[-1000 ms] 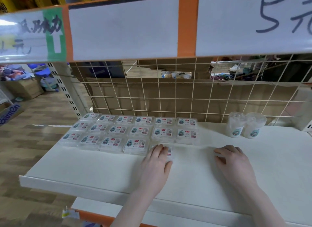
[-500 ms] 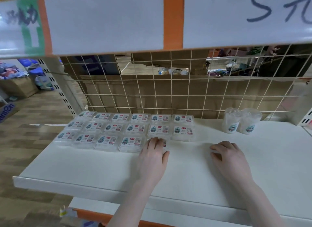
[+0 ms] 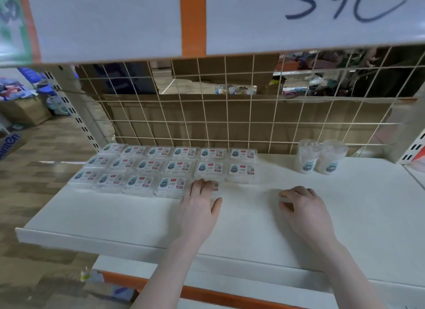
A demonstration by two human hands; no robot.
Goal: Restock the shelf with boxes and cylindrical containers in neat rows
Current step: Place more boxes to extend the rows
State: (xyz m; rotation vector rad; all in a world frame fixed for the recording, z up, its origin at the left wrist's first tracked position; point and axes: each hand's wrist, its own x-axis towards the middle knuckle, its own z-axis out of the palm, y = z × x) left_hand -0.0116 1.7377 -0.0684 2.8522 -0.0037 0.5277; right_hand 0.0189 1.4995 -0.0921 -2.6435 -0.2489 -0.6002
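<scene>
Several flat clear boxes (image 3: 171, 166) with printed labels lie in three rows on the left half of the white shelf (image 3: 368, 205). My left hand (image 3: 200, 205) rests flat on one more box (image 3: 215, 187) at the right end of the front row, fingers straight on its lid and thumb beside it. Two clear cylindrical containers (image 3: 320, 157) stand side by side at the back right, against the wire grid. My right hand (image 3: 303, 205) rests on the bare shelf between boxes and containers, fingers loosely curled, with nothing visible in it.
A wire grid back panel (image 3: 230, 115) with cardboard behind it closes the shelf's rear. An upper shelf front with white price signs (image 3: 299, 16) hangs overhead. Slotted uprights (image 3: 76, 115) stand at both sides. A lower shelf edge (image 3: 207, 292) sits below, wooden floor to the left.
My view has tilted slightly, so the shelf sits lower in frame. Both hands stay where they were, the left on the front-row box.
</scene>
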